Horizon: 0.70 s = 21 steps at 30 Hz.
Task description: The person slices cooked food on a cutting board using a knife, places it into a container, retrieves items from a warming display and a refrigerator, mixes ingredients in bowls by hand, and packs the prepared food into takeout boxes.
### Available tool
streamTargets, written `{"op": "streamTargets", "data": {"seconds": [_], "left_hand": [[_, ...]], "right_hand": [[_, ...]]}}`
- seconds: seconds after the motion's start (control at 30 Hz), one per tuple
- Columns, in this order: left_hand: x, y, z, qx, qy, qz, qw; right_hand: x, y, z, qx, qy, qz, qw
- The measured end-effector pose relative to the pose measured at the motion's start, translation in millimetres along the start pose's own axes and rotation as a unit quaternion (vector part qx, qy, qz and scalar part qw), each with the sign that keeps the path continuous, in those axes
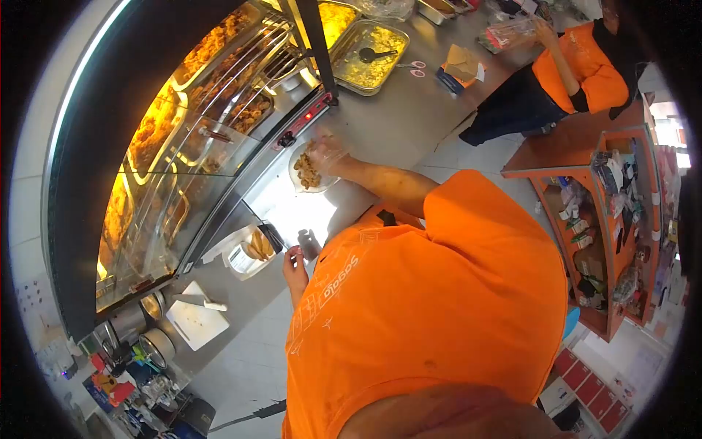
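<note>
My right hand (324, 156), in a clear plastic glove, is over the far edge of a round white dish (317, 186). Chopped brown food (307, 173) lies in that dish. Motion blur and the glove hide whether its fingers grip any of it. Lower down, my left hand (295, 268) hangs near the counter edge with its fingers loosely bent and apart, and nothing shows in them. Beside it stands a white container (241, 265) with yellowish pieces of food (257, 246), and a black object (273, 238) lies at its edge.
A lit glass food case (197, 161) runs along the counter. A knife (199, 301) rests on a white cutting board (191, 325). Farther up are a tray of yellow food (384, 44) with a black spoon and pink-handled scissors (417, 69). A co-worker (585, 66) in orange handles a plastic bag.
</note>
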<state>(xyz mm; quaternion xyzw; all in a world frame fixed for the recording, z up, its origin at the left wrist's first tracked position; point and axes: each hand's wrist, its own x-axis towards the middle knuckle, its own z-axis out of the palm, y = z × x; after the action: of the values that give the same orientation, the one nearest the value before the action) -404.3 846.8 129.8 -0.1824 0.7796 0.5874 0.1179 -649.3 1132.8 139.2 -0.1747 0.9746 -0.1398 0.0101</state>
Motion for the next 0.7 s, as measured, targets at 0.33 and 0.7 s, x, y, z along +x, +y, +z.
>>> {"op": "streamTargets", "data": {"seconds": [0.33, 0.7], "left_hand": [[-35.9, 6.9, -27.8, 0.041, 0.075, 0.030, 0.996], [-66.3, -6.7, -23.8, -0.003, 0.151, 0.025, 0.988]], "right_hand": [[1.5, -7.4, -23.9, 0.137, 0.066, -0.085, 0.985], [155.9, -46.3, -301.0, -0.089, 0.577, -0.216, 0.783]]}}
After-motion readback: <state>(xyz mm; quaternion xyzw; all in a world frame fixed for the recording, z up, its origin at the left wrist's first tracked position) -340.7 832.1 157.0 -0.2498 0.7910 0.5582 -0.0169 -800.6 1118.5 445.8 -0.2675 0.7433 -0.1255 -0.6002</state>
